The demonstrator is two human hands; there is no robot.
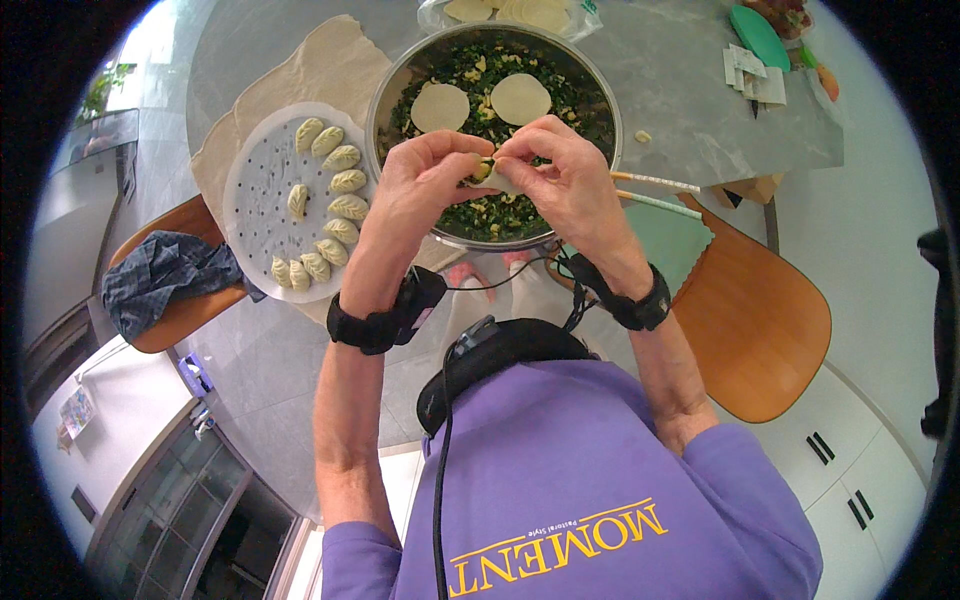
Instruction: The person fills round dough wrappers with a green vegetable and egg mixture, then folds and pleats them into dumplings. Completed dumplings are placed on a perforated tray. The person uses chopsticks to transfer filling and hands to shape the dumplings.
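Above a large steel bowl [619, 124] of chopped greens and egg-like yellow bits [480, 217], my left hand [431, 172] and my right hand [559, 172] pinch a partly folded dumpling [496, 180] between their fingertips. Green and yellow filling shows at its left end. Two round dough wrappers lie on the filling, one at the left [440, 109], the other at the right [520, 99]. Left of the bowl, a round perforated white liner [255, 187] carries several pleated dumplings [348, 207], most in a curved row along its right side and one nearer the middle [298, 202].
Beige cloth [315, 64] lies under the liner on the grey table [675, 82]. A plastic bag of wrappers [525, 13] sits beyond the bowl. Two chopsticks [660, 181] stick out at its right. Orange chairs [757, 322] flank the table; the left one holds a dark cloth [165, 281].
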